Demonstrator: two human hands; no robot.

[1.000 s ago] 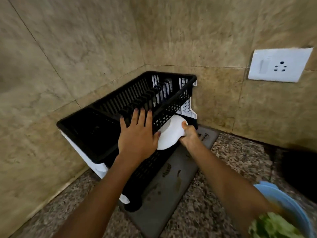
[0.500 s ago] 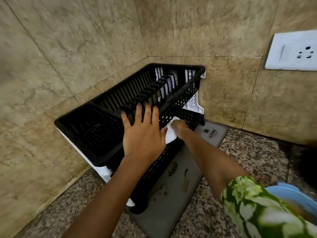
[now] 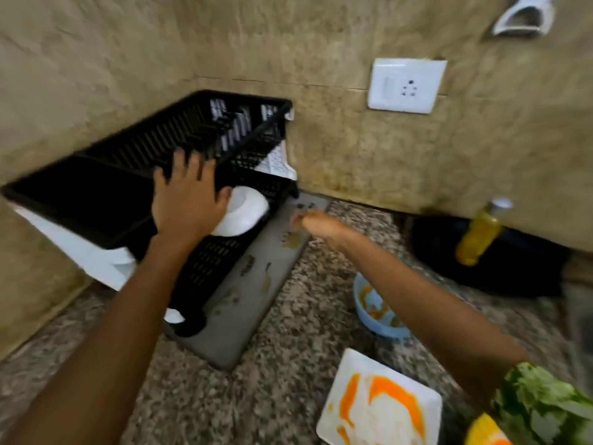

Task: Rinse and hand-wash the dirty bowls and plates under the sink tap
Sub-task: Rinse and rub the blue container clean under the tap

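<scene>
Left hand (image 3: 187, 200) flat, fingers straight, on the black rack (image 3: 128, 175); white bowl (image 3: 240, 213) sits tucked beside it. Right hand (image 3: 316, 224) holds nothing (blurred), frame centre. Dirty plate (image 3: 378, 406) and blue bowl (image 3: 378, 313) lie below it on the surface, right hand nearer.

You are in a home kitchen — speckled granite counter (image 3: 288, 393), beige stone-look wall tiles (image 3: 128, 59), a white switch-and-socket plate (image 3: 407, 86) on the wall. A black dish rack (image 3: 199, 136) sits in the corner on a grey mat (image 3: 244, 316). Food-smeared crockery lies nearby — a white plate (image 3: 378, 409) streaked orange, a blue bowl (image 3: 377, 311) — beside a bottle of yellow liquid (image 3: 479, 234).
</scene>
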